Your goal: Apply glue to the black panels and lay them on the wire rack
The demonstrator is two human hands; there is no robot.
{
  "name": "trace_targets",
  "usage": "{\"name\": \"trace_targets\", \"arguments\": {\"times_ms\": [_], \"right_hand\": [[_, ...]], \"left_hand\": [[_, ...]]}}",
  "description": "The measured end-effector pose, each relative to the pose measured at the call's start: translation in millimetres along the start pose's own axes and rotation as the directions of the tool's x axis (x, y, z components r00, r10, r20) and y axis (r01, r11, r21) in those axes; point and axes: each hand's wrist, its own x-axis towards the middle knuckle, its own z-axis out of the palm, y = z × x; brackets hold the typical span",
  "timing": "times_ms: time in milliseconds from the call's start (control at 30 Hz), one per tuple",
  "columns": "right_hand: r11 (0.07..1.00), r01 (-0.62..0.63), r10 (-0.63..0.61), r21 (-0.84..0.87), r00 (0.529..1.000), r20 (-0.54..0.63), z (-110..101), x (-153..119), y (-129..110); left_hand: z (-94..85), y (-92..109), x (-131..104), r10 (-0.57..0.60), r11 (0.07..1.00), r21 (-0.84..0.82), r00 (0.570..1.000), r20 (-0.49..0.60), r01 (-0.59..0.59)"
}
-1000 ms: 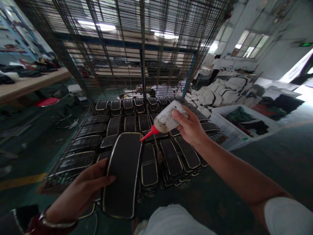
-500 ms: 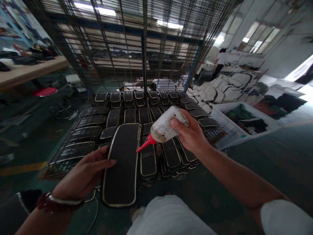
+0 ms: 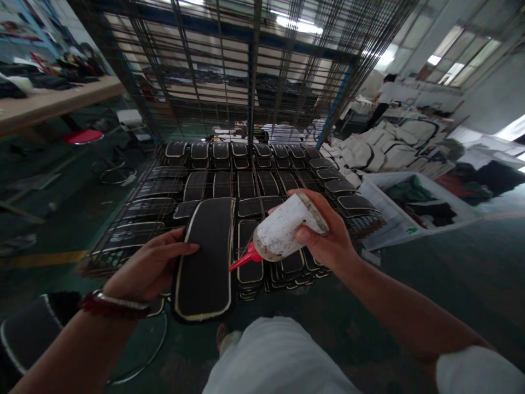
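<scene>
A long black panel (image 3: pixel 207 262) with rounded corners and a pale line of glue around its edge is held up in front of me. My left hand (image 3: pixel 150 265) grips its left side, thumb on the face, other fingers behind and partly hidden. In my right hand (image 3: pixel 324 232) is a white glue bottle (image 3: pixel 283 227), stained and tilted down to the left. Its red nozzle (image 3: pixel 244 257) has its tip at the panel's right edge, on the pale line.
Rows of similar black panels (image 3: pixel 250 268) lie on a wire rack (image 3: pixel 252 71) beyond my hands. A white bin (image 3: pixel 373 202) with cloth stands at right, near piled white pieces (image 3: pixel 385 142). A red stool (image 3: pixel 84 137) and table (image 3: pixel 61 101) are at left; a person (image 3: pixel 385 96) works farther back.
The nozzle tip has slid down the panel's right edge toward me. The bottle and right hand moved with it, and both hands keep their hold.
</scene>
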Motion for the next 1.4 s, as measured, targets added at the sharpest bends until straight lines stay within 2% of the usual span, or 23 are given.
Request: {"name": "trace_targets", "arguments": {"times_ms": [167,300,533,667,767,833,933,967,1033,1167,1300,1400], "right_hand": [[0.999,0.034,-0.034,0.005,0.997,0.062,3,-8,-6],[0.995,0.054,-0.061,0.082,0.995,0.080,8,-14,-6],[0.986,-0.013,0.023,0.164,0.998,-0.060,17,-28,4],[0.976,-0.066,0.103,0.209,0.979,-0.175,33,-43,20],[0.955,-0.136,0.208,0.263,0.941,-0.267,52,-53,34],[0.891,-0.228,0.339,0.392,0.909,-0.243,62,-49,41],[0.756,-0.296,0.472,0.583,0.864,-0.174,63,-22,43],[0.752,-0.277,0.469,0.598,0.862,-0.192,60,-8,42],[0.811,-0.211,0.400,0.546,0.880,-0.255,50,19,41],[0.946,-0.107,0.209,0.307,0.924,-0.320,40,56,48],[0.998,-0.005,0.025,0.062,0.943,-0.331,44,62,59],[1.000,-0.007,0.014,0.025,0.958,-0.288,47,53,60]], "left_hand": [[2.0,2,3,0.006,0.999,-0.040,0.998,-0.058,-0.009],[2.5,4,4,0.027,0.997,-0.065,0.991,-0.130,-0.036],[4.7,8,3,0.021,0.988,-0.147,0.984,-0.176,-0.047],[5.3,8,7,-0.013,0.979,-0.200,0.965,-0.260,-0.041],[6.0,7,11,-0.014,0.973,-0.224,0.955,-0.296,-0.055],[6.0,4,12,0.001,0.969,-0.237,0.959,-0.284,-0.071],[7.5,-2,14,0.044,0.970,-0.222,0.974,-0.223,-0.095],[8.8,-5,15,0.048,0.972,-0.214,0.978,-0.203,-0.092],[13.0,-12,16,0.034,0.977,-0.203,0.986,-0.166,-0.068],[22.7,-19,16,-0.045,0.979,-0.203,0.995,-0.092,0.025],[24.6,-17,16,-0.053,0.975,-0.218,0.998,-0.021,0.047],[18.5,-11,19,-0.061,0.979,-0.195,0.998,0.022,0.064]]}}
